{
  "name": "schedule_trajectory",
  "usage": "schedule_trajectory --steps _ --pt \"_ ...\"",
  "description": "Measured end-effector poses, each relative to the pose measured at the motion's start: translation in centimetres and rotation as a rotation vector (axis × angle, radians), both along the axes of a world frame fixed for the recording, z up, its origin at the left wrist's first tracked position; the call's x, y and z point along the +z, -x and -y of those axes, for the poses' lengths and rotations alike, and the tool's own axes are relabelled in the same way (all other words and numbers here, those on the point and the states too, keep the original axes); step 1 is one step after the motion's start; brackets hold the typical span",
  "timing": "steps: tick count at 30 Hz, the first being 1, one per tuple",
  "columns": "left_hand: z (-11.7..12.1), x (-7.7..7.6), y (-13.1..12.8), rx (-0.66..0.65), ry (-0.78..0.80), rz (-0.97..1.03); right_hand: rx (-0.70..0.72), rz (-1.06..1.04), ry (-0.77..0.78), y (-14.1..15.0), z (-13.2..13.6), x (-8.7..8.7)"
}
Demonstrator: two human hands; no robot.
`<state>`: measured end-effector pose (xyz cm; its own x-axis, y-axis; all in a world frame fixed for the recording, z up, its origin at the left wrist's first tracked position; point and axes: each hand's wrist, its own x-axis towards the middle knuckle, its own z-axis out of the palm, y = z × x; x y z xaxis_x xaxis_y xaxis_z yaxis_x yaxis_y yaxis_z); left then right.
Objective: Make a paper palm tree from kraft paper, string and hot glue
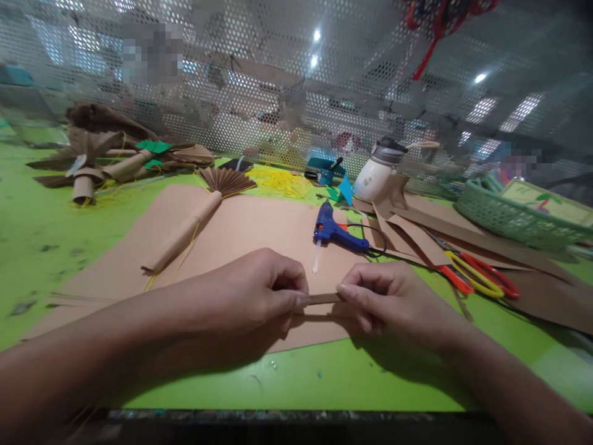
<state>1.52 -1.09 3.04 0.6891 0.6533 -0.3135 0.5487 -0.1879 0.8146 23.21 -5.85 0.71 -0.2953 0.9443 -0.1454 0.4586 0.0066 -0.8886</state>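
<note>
Green tbl: L hand & R hand face inward, fingers curled, thumb-pinching a brown strip btwn them.

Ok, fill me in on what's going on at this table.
A person is pinching a narrow brown paper strip between the left hand and the right hand, just above a large brown paper sheet on the green table. A blue glue gun lies beyond the hands. To the left lies a rolled paper tube, with a pleated fan at its far end; scissors lie to the right.
</note>
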Motion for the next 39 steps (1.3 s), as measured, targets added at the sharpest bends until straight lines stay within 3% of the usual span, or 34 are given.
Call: schedule_trajectory --steps 3,7,11,14,16,20,24,29,33,36,39 --pt "-0.4 -0.2 0.2 -0.061 0.024 0.060 0.011 -0.067 0.110 -0.2 -0.3 0.1" --pt "-0.7 -0.3 0.5 -0.049 0.002 0.106 -0.017 -0.106 0.111 -0.6 -0.5 0.1" --pt "-0.6 -0.2 0.4 -0.008 0.043 0.129 -0.030 -0.091 0.007 -0.5 -0.4 0.1" --pt "-0.1 -0.2 0.1 -0.017 0.067 0.130 0.054 -0.035 -0.130 0.1 0.0 0.3" --pt "0.5 -0.4 -0.2 -0.021 0.085 0.127 0.081 -0.042 -0.137 0.5 0.2 0.3" --pt "1.1 -0.7 -0.4 0.030 0.106 0.107 0.027 -0.065 -0.044 0.5 0.1 0.1" --pt "0.6 -0.5 -0.1 -0.044 0.137 0.082 -0.090 -0.054 -0.030 -0.1 -0.3 -0.1" --pt "0.1 -0.7 0.1 -0.051 0.257 0.205 -0.123 -0.177 0.019 -0.6 -0.5 0.2" --pt "0.2 -0.8 0.0 -0.087 0.172 0.192 -0.091 -0.248 0.080 -0.7 -0.6 0.2" --pt "0.4 -0.8 -0.3 -0.018 0.038 0.163 -0.102 -0.305 0.107 -0.6 -0.6 -0.1" --pt "0.4 -1.0 -0.7 0.024 0.016 0.183 -0.116 -0.332 0.091 -0.3 -0.7 -0.5"
